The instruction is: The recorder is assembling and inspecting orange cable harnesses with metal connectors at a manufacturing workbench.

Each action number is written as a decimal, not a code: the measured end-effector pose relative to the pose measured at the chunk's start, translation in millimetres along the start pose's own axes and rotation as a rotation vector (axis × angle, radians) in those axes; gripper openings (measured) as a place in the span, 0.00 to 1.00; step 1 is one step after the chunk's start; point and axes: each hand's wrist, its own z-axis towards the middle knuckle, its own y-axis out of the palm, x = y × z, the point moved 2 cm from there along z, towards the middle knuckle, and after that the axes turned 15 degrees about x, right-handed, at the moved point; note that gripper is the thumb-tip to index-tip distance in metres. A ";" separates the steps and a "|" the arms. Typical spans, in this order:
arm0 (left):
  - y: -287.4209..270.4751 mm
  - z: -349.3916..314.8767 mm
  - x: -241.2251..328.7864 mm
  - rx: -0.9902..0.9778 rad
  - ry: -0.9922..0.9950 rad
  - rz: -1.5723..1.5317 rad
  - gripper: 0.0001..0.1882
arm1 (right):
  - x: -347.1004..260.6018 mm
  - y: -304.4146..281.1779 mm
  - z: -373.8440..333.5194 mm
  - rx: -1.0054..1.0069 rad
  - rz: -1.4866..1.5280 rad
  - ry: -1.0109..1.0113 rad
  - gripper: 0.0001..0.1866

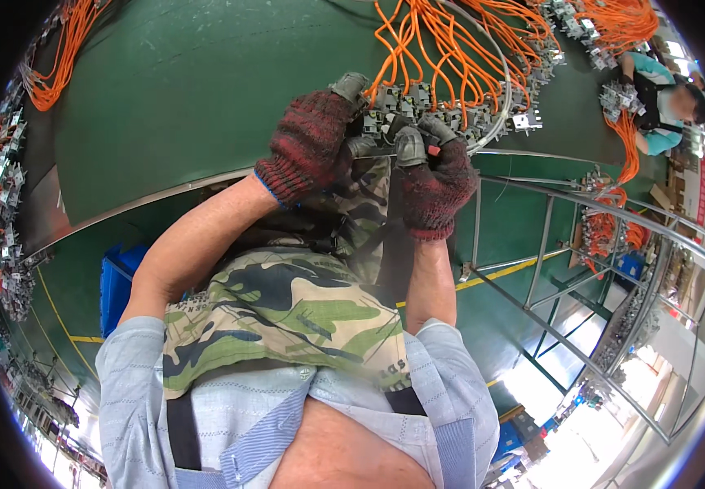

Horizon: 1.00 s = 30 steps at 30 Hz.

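Connector parts [405, 110], small grey metal pieces wired with orange cables [442, 49], lie in a row at the green bench's [189, 90] near edge. Both gloved hands meet there: the left hand [311, 138] curled on one piece, the right hand [434, 175] with fingers clamped on a red-tipped tool [432, 150]. Both forearms reach up, elbows bent.
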 end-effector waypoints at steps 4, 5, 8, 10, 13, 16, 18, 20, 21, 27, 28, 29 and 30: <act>-4.7 2.6 2.0 -0.043 -0.012 0.018 0.41 | -5.9 -1.2 -4.8 -0.039 -0.050 0.008 0.12; -4.9 5.0 1.9 -0.041 -0.003 0.017 0.41 | -7.0 1.0 -2.4 -0.040 -0.043 -0.009 0.12; -9.5 11.1 -1.4 -0.032 -0.014 -0.048 0.39 | -1.2 0.7 -2.1 -0.054 0.032 0.108 0.12; -14.2 21.3 -10.4 -0.179 0.050 -0.155 0.37 | 4.9 -0.7 -1.1 -0.038 0.013 0.053 0.12; -16.1 28.4 -26.5 -0.284 -0.045 -0.253 0.35 | -8.4 0.7 -5.5 -0.057 -0.017 0.015 0.12; -4.4 32.5 -40.2 -0.222 0.132 -0.155 0.32 | -7.8 1.9 -6.6 -0.031 0.028 0.040 0.13; -1.7 29.1 -40.6 -0.208 0.117 -0.145 0.30 | -6.4 2.3 -10.3 0.004 0.081 0.030 0.13; -0.6 26.6 -39.1 -0.193 0.103 -0.136 0.29 | -6.7 5.9 -12.8 -0.009 0.197 0.132 0.14; 0.3 25.0 -36.0 -0.165 0.067 -0.149 0.26 | -9.8 7.1 -11.9 -0.008 0.196 0.132 0.14; -3.3 22.7 -30.0 -0.119 0.028 -0.112 0.30 | -11.5 12.8 -11.2 -0.010 0.083 0.064 0.15; -3.4 22.8 -29.3 -0.120 0.024 -0.114 0.30 | -11.5 13.9 -11.9 0.009 0.102 0.099 0.16; -3.6 22.5 -29.3 -0.118 0.022 -0.113 0.30 | -11.8 15.3 -12.4 0.029 0.121 0.134 0.16; -4.0 22.0 -29.1 -0.092 0.023 -0.126 0.26 | -14.5 16.4 -12.0 0.026 0.121 0.133 0.16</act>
